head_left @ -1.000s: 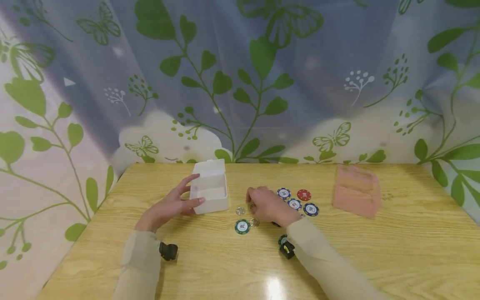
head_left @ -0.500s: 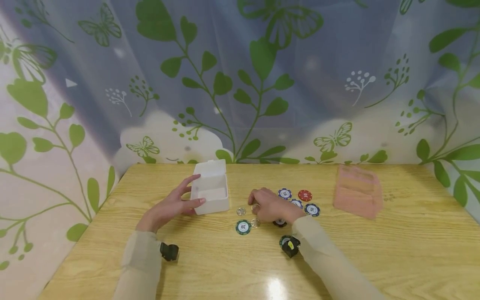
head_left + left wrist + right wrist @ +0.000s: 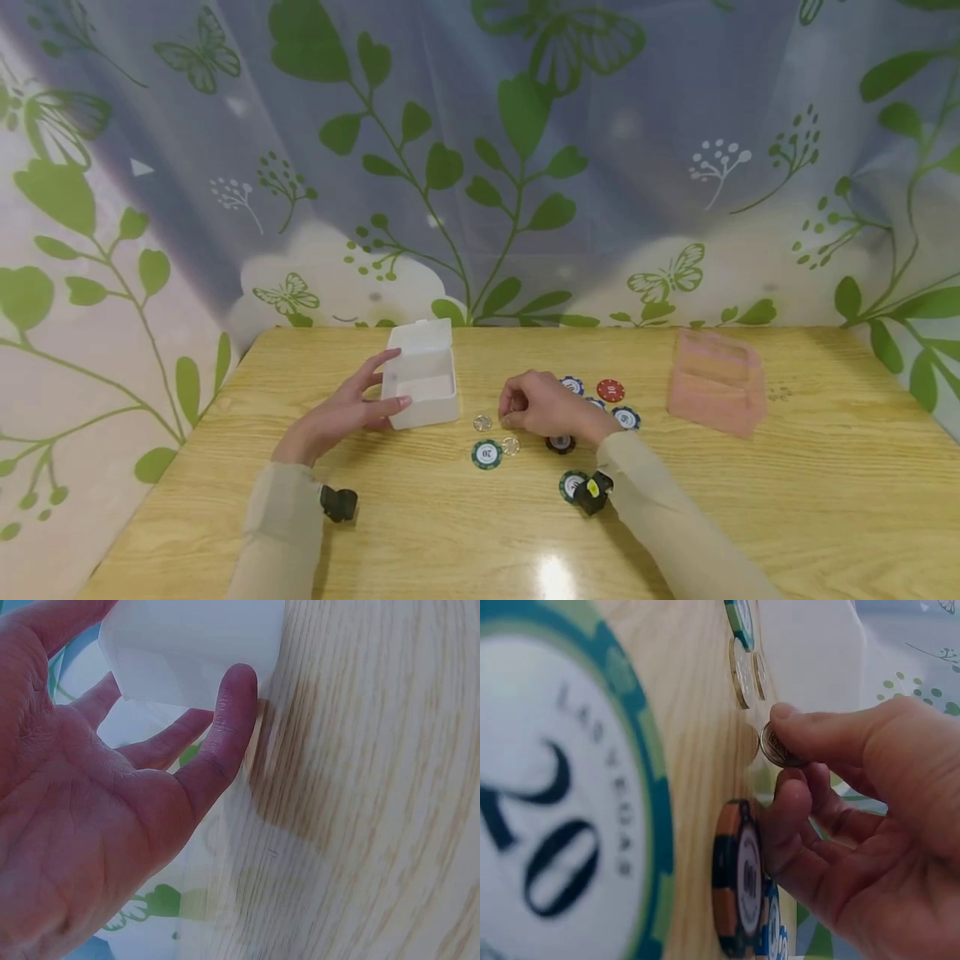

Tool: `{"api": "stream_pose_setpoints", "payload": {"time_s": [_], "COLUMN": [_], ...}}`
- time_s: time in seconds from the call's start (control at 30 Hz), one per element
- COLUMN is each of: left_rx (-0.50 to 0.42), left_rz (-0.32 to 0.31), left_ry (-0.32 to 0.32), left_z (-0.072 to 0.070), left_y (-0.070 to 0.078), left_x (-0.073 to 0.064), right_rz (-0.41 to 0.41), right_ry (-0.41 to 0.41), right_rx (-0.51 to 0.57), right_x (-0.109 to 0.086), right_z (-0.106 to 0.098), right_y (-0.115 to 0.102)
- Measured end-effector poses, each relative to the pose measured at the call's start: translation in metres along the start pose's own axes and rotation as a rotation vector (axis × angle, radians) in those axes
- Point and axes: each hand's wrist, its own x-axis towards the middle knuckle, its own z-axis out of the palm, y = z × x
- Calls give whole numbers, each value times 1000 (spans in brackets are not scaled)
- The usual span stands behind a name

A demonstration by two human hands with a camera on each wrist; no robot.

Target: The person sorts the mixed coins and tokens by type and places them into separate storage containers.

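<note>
My left hand [image 3: 337,412] holds the white lidded box [image 3: 420,412] at its left side, thumb at the front and fingers behind. The lid [image 3: 422,336] stands tipped back, and the inside that shows is bare. In the left wrist view the thumb [image 3: 232,727] presses along the box's wall. My right hand [image 3: 551,408] pinches a metal coin [image 3: 780,746] between thumb and finger, seen edge-up close over the table in the right wrist view. Two more coins, a left one [image 3: 482,423] and a nearer one [image 3: 511,447], lie beside a green 20 chip [image 3: 487,454].
Around my right hand lie a black-and-orange chip [image 3: 739,877], a red chip [image 3: 611,390], several blue chips [image 3: 626,418] and another green chip [image 3: 572,486] by the wrist camera. A pink translucent pouch [image 3: 716,383] rests at the right. A leaf-print curtain [image 3: 480,167] hangs behind the table.
My right hand has shifted slightly right and tilted, its fingertips now pinching the coin that lay under them. The black chip beneath the wrist has come into view. The left hand and box stay put.
</note>
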Motion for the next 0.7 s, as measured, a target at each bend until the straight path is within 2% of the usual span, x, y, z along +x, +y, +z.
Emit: {"api": "stream_pose_setpoints", "payload": {"time_s": [0.4,0.7], "left_rx": [6,2], "left_rz": [-14,-12], "left_ry": [7,1], "left_z": [0,-1], "left_y": [-2,-2], "left_x": [1,0], "right_rz": [-41,-64], "right_ry": [-17,26], "right_rx": [50,111], "right_x": [-6,-6], "right_z": [-8,-11], "right_y": [5,12]}}
